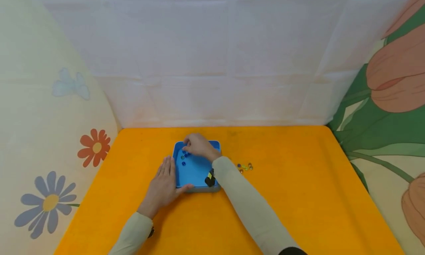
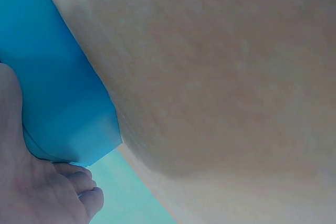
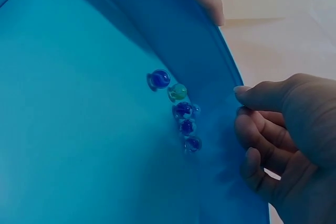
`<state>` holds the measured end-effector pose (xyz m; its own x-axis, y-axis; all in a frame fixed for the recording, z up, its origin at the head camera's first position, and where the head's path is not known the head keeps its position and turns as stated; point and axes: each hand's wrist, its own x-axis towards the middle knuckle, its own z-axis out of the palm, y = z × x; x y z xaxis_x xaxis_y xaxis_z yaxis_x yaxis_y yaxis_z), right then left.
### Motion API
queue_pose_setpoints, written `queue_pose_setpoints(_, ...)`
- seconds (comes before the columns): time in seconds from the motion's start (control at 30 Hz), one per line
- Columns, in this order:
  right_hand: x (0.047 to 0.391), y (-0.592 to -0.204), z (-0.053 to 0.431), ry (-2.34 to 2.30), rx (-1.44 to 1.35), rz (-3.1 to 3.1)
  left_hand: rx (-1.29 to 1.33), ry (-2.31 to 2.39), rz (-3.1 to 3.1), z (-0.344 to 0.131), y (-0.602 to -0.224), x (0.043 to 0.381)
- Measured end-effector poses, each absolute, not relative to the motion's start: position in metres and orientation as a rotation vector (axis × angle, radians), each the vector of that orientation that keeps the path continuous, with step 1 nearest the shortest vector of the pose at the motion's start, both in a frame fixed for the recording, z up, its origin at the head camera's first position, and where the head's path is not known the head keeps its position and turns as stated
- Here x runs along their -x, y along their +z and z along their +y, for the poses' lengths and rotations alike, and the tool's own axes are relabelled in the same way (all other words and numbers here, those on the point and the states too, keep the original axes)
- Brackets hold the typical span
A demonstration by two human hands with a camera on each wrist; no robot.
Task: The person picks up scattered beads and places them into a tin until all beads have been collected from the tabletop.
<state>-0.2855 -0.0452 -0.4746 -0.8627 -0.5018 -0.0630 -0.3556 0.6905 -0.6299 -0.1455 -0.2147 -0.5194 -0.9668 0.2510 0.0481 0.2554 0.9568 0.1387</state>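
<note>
Small glass marbles (image 3: 187, 126), mostly blue with one greenish, lie in a crooked line on the floor of a blue tray (image 1: 197, 172). They sit just on the near side of the right hand's (image 1: 199, 144) fingertips; being round, they have no long axis. The right hand is nearer to them than the left.

The right hand reaches over the tray's far left corner, its fingers bent, thumb and forefinger close together by the rim. Whether they pinch anything cannot be told.

The left hand (image 1: 162, 185) rests with straight fingers along the tray's left side, its thumb extended across the near edge; the tray wall stands between its fingers and the marbles.

A second, loose cluster of marbles (image 1: 239, 165), blue, yellow-green and amber, lies outside the tray, right of the right hand and nearer the person, just beyond the right sleeve (image 1: 247, 199), on an orange-yellow table (image 1: 308, 181).
</note>
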Motion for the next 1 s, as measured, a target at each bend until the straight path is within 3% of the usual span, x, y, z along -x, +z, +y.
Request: queue_pose_setpoints(1.0, 0.273, -0.44, -0.013, -1.054, 0.625, 2.63, 0.369, -0.224, -3.103, -0.214, -0.513, 0.143)
